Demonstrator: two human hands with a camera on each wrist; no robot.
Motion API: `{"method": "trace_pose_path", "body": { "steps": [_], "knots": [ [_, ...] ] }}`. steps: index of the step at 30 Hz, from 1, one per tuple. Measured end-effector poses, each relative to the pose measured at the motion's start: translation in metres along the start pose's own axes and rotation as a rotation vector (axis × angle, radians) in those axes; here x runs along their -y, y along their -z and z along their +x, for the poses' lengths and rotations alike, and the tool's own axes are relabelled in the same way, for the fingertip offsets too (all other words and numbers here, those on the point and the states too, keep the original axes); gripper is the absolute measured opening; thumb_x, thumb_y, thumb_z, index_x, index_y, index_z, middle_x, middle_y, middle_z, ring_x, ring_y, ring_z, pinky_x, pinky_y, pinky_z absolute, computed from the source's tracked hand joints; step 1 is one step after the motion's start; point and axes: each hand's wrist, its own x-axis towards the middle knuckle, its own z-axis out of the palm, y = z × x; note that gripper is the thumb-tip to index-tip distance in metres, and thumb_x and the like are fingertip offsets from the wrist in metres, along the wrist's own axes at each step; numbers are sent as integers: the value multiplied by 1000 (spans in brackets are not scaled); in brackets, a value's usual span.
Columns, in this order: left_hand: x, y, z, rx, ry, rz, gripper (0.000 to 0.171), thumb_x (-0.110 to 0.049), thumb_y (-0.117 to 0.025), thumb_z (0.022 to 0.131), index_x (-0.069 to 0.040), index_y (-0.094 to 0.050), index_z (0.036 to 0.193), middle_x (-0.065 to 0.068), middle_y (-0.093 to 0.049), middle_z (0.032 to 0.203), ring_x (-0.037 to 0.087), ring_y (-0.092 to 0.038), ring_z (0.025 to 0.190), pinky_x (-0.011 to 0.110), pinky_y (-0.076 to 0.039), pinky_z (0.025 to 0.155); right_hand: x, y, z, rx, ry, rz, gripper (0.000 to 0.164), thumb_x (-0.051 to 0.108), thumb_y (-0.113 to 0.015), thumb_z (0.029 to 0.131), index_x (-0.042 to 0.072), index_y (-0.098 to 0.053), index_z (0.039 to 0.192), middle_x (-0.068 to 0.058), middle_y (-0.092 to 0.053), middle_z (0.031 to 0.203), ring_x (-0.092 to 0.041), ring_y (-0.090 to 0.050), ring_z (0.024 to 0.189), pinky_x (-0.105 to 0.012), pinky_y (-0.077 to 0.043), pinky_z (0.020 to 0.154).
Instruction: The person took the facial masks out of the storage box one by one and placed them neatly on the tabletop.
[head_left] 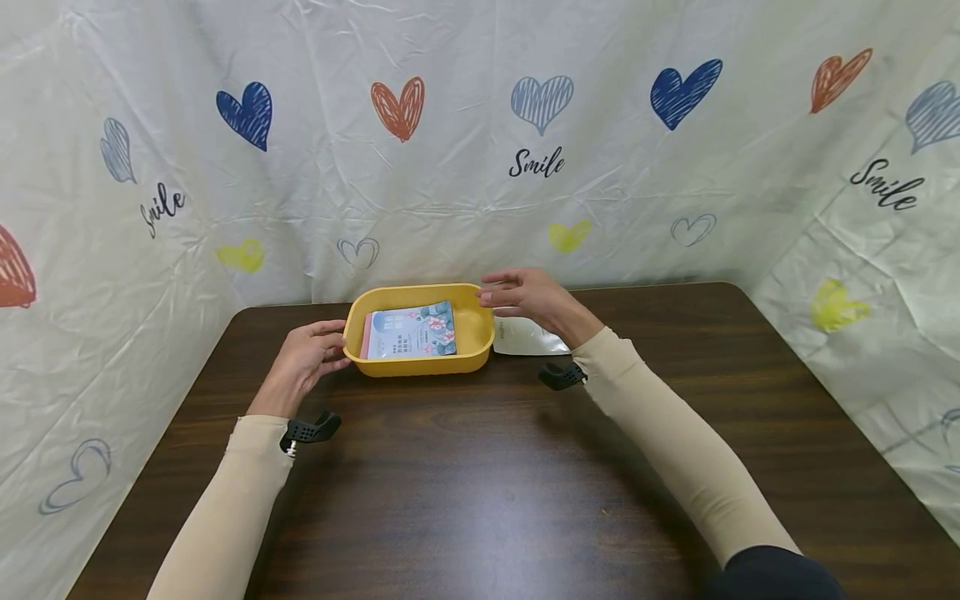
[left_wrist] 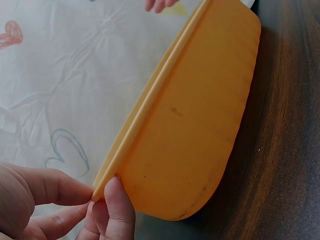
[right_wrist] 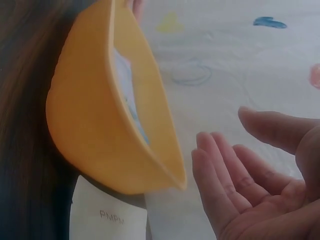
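A yellow plastic bin with rounded corners stands upright near the back of the table. Inside it lies a flat, pale blue floral packet, with the pink edge of another showing at its left. At the bin's left end, my left hand pinches the rim with its fingertips, as the left wrist view shows up close. My right hand hovers by the right end, fingers spread and apart from the rim in the right wrist view. Partly under that hand, a white pouch marked PMPM lies beside the bin.
The dark wooden table reaches back to a white curtain printed with hearts and "Smile". Black straps with small devices circle both wrists. The table's right edge borders more of the curtain.
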Motion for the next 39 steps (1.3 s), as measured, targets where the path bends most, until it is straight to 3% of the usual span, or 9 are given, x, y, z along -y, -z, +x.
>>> {"method": "trace_pose_path", "body": {
  "steps": [16,28,39],
  "knots": [
    [1,1,1,-4,8,5,49,-6,-54,103,-7,-46,151,18,-45,148,30,-58,113,28,-60,85,-4,-14,14,49,25,-26,60,7,-71,94,3,-47,149,-16,-63,137,-28,-62,125,-43,-51,106],
    [1,1,1,-7,14,2,49,-7,-55,102,-7,-46,151,17,-46,148,28,-58,111,28,-60,86,-6,-25,19,63,19,13,56,5,-71,94,5,-51,146,-19,-60,140,-39,-53,134,-48,-45,111],
    [1,1,2,-8,11,5,50,-6,-56,102,-7,-46,151,17,-47,146,27,-59,109,28,-60,85,-9,-34,25,68,4,-15,55,0,-64,97,7,-48,150,-17,-58,143,-35,-55,133,-43,-48,109]
  ]
}}
